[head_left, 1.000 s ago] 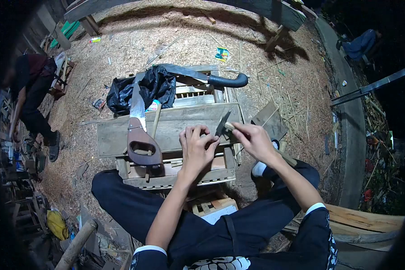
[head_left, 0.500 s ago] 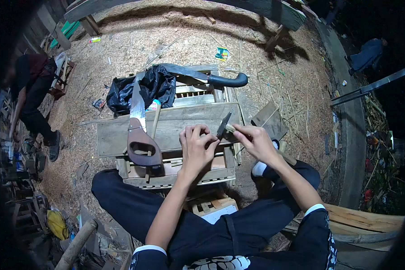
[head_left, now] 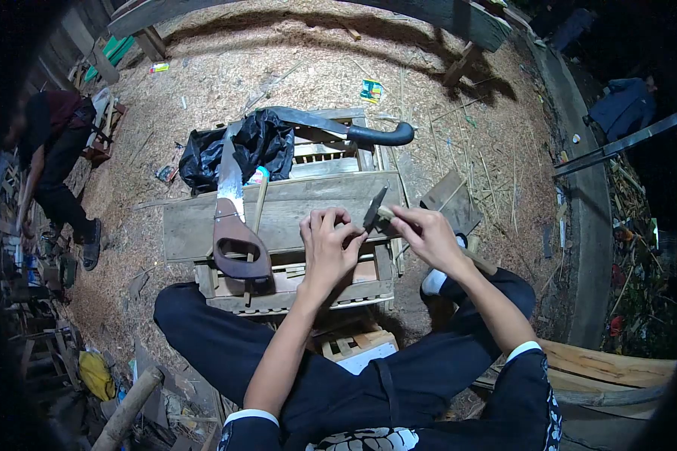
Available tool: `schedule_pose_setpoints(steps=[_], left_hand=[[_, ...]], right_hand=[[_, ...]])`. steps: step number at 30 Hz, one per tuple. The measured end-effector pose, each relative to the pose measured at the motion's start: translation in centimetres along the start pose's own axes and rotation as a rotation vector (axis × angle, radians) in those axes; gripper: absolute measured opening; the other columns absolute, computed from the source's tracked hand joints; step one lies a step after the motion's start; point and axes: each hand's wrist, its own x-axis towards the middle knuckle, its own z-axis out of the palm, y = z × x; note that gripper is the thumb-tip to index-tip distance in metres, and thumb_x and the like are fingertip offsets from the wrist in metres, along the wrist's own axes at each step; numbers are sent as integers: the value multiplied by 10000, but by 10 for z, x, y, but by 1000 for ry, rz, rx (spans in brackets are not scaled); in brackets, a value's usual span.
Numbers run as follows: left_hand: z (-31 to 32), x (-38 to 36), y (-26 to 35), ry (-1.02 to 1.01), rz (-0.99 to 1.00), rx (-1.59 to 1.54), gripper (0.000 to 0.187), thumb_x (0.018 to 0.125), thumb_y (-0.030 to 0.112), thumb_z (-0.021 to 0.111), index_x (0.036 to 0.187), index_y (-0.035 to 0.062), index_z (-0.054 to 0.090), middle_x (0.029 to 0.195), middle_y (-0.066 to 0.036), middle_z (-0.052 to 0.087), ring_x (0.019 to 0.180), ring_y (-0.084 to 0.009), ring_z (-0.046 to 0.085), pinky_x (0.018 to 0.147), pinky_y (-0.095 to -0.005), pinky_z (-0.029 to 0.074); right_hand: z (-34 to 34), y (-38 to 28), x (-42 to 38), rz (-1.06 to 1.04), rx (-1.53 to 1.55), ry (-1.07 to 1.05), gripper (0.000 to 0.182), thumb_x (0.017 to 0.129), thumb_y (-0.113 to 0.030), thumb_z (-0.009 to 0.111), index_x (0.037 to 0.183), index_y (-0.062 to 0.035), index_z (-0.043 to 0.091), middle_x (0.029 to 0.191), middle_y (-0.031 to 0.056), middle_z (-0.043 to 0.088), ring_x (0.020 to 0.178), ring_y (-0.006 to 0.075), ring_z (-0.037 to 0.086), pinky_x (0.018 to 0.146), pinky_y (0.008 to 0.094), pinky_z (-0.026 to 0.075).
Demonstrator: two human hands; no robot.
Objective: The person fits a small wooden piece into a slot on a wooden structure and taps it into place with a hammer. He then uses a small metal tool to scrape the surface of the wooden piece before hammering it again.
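Note:
My right hand (head_left: 429, 237) is closed round the pale wooden handle of a hammer (head_left: 375, 208). Its dark metal head is tilted and lies just beside the fingertips of my left hand (head_left: 327, 244). That left hand is closed in a pinch above the near edge of a grey wooden board (head_left: 301, 197); whatever its fingertips hold is too small to make out. A handsaw (head_left: 241, 244) with a brown handle lies across the board on the left, its blade pointing away from me. Beside the saw is a thin wooden stick (head_left: 260, 201).
Behind the board, a machete (head_left: 380, 134) with a black handle lies on a slatted wooden crate (head_left: 337, 293), next to a black plastic bag (head_left: 271, 143). A person (head_left: 56, 150) bends at the left, and another (head_left: 623, 105) is at the far right. Wood shavings cover the ground.
My hands and the hammer have hardly moved. The person at the far right has shifted slightly, and a further figure shows behind at the top right.

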Motion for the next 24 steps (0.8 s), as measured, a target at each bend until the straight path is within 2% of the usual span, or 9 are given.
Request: schedule_pose_setpoints(steps=[1,9,12,14,16,18,20,22,24], left_hand=[[0,1,-1,1,1,3,123,777,220,852,841,127,803,1078,-44,629,1123,-281,532,1020,-495,328],[1,0,0,18,16,8,128,776,201,852,854,119,794,1079,-45,623,1120,-275,533,1003,-467,339],[-1,0,1,12,22,21,124,775,200,851,849,120,791,1083,-44,621,1119,-275,530,1000,-466,340],[1,0,1,15,12,5,131,770,211,854,842,120,793,1078,-41,627,1117,-279,532,1000,-474,335],[0,0,-1,15,3,-5,138,765,221,857,835,120,795,1074,-38,633,1115,-283,533,999,-481,330],[2,-1,-1,43,9,-12,140,764,219,857,838,116,798,1073,-41,636,1102,-281,536,1001,-476,330],[0,-1,-1,19,13,17,138,763,217,857,837,116,798,1074,-41,636,1101,-281,535,999,-476,330],[0,-1,-1,-8,15,52,137,763,216,857,837,117,798,1074,-42,636,1100,-280,533,998,-476,330],[2,-1,-1,35,13,-9,138,759,213,856,834,116,794,1076,-42,635,1104,-280,532,995,-476,330]], right_hand=[[5,7,2,-60,9,94,316,1011,-186,704,1273,-13,726,987,200,757,815,302,732,741,386,552],[3,1,-1,-105,-49,102,296,1003,-183,714,1260,-39,743,963,186,739,820,327,726,741,407,550],[2,-4,-6,-124,-186,10,305,1014,-179,700,1280,-38,741,1009,188,759,868,307,753,767,400,564],[7,6,-5,-138,-148,43,306,1015,-167,698,1284,-25,735,987,196,754,862,297,757,757,403,562],[8,3,1,-61,39,216,324,1009,-230,697,1292,-79,744,1033,192,757,878,377,735,784,446,579],[6,-2,-4,-35,66,266,313,1001,-219,703,1284,-94,750,1016,173,758,840,376,728,762,451,579],[4,-4,-9,-196,-149,55,302,1004,-140,705,1286,-37,735,947,183,738,768,312,710,706,394,541],[2,-6,-8,-181,-160,26,302,1005,-139,704,1288,-39,733,939,176,734,764,307,706,699,381,539],[7,-9,-5,-106,-37,197,305,993,-165,723,1285,-77,746,944,157,741,782,329,709,705,397,547]])
